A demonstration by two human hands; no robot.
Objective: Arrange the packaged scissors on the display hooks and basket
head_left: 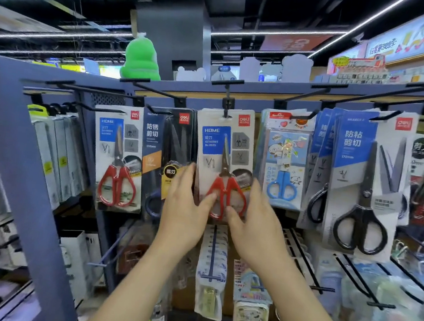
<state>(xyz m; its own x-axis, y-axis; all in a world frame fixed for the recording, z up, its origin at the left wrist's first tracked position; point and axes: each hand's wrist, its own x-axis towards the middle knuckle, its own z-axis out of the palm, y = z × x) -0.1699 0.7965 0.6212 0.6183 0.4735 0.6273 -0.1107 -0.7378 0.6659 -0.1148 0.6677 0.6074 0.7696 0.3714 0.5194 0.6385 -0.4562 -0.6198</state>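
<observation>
1. Display rack (22,166): blue-grey frame with black hooks along its top rail. Packaged goods hang in rows, with more packs on lower pegs.
2. Black-handled scissors pack (368,182): hangs right of centre at the front of a stack and tilts slightly. It is well apart from both hands.
3. Red-handled scissors pack (224,148): the task item. It hangs at the centre of the rack, at the front of a stack of like packs. Its top hole sits on the centre hook (227,101) and its lower half is between the two hands.
4. Left hand (184,209): grips the lower left edge of the centre pack. The thumb lies across the front on the red handle and the fingers run along the pack's left edge.
5. Right hand (254,225): grips the lower right edge of the same pack. The thumb is on the front below the red handle and the fingers are on the right side.
6. Second red-handled pack (118,158): hangs to the left and is not touched.
7. Dark pack (165,145): hangs between the two red-handled packs, partly behind the left hand.
8. Blue-handled scissors pack (283,168): hangs just right of the centre pack.
9. Green object (141,58): stands on top of the rack; its type cannot be told.
</observation>
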